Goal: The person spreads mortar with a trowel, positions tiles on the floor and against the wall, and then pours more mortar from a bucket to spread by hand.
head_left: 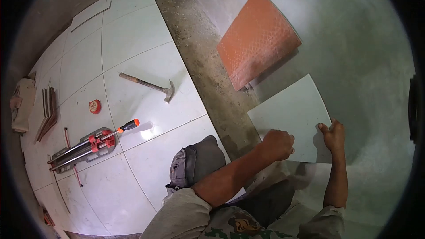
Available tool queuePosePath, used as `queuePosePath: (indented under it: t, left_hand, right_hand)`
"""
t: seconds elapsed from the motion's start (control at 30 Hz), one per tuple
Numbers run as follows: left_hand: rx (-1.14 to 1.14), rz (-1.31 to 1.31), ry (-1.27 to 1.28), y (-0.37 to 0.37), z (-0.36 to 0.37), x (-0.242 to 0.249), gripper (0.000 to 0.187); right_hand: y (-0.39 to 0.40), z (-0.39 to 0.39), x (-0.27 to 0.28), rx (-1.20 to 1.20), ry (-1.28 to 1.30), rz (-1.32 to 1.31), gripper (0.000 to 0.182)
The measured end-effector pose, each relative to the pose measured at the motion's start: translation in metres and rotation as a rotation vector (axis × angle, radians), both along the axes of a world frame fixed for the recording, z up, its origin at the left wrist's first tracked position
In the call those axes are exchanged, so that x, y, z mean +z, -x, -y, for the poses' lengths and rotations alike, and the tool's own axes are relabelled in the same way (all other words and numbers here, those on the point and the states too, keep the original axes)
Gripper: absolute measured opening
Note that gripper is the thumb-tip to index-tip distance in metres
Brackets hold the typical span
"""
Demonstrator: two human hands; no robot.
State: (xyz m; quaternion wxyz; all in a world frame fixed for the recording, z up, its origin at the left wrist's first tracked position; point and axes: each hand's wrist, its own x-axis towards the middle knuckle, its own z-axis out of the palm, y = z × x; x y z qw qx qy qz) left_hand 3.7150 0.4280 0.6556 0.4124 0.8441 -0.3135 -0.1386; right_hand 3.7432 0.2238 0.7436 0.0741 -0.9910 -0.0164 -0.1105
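Note:
A pale, white-faced tile (294,115) leans in front of me by the wall. My right hand (334,135) grips its right edge, with the thumb on the face and the fingers behind. My left hand (278,144) is closed over the lower left part of the same tile; what its fingers hold, if anything, is hidden. Beyond it, a second tile (261,37) leans on the wall, showing its orange, textured back.
On the white tiled floor (137,26) at left lie a claw hammer (150,86), a red tape measure (94,106) and a tile cutter (86,148). Several stacked tile pieces (48,113) stand far left. A bare, rough strip (206,71) runs between floor tiles and wall.

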Motion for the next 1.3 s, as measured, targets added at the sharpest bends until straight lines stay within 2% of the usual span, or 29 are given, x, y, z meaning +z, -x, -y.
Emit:
queuePosePath:
  t: [0.07,0.3,0.37,0.5,0.7,0.77,0.87,1.0,1.07,1.2,1.3]
  left_hand:
    - [-0.011,-0.045,0.002,0.000,-0.004,-0.002,0.030]
    - [0.036,-0.029,0.082,-0.001,-0.029,0.012,0.031]
    - [0.049,-0.047,0.009,-0.004,-0.032,0.011,0.033]
    - [0.049,-0.059,0.014,-0.010,-0.036,0.011,0.032]
    - [0.128,-0.037,0.129,-0.015,-0.047,0.015,0.030]
    - [0.107,-0.094,0.135,-0.015,-0.052,0.020,0.030]
    - [0.129,-0.074,0.175,-0.016,-0.053,0.016,0.030]
    - [0.161,-0.077,0.195,-0.019,-0.058,0.016,0.029]
    - [0.174,-0.083,0.209,-0.022,-0.057,0.011,0.029]
    - [0.171,-0.128,0.200,-0.030,-0.059,0.008,0.028]
    - [0.268,-0.136,0.199,-0.038,-0.058,0.002,0.027]
  right_hand:
    - [-0.010,-0.022,0.012,-0.027,0.078,-0.132,0.029]
    - [-0.069,-0.103,0.037,0.050,0.165,-0.167,0.030]
    - [-0.093,-0.114,0.037,0.118,0.033,-0.191,0.030]
    - [-0.132,-0.154,0.038,0.093,0.047,-0.162,0.033]
    - [-0.206,-0.199,0.018,0.170,-0.019,-0.155,0.048]
    - [-0.233,-0.206,0.002,0.191,-0.020,-0.064,0.057]
    - [-0.244,-0.238,0.002,0.140,0.028,-0.054,0.061]
    - [-0.262,-0.260,-0.004,0.109,0.035,-0.080,0.060]
    - [-0.280,-0.259,-0.019,0.094,0.121,-0.009,0.059]
    - [-0.285,-0.263,-0.020,0.133,0.056,-0.048,0.056]
    - [-0.300,-0.257,-0.026,0.250,0.198,0.183,0.046]
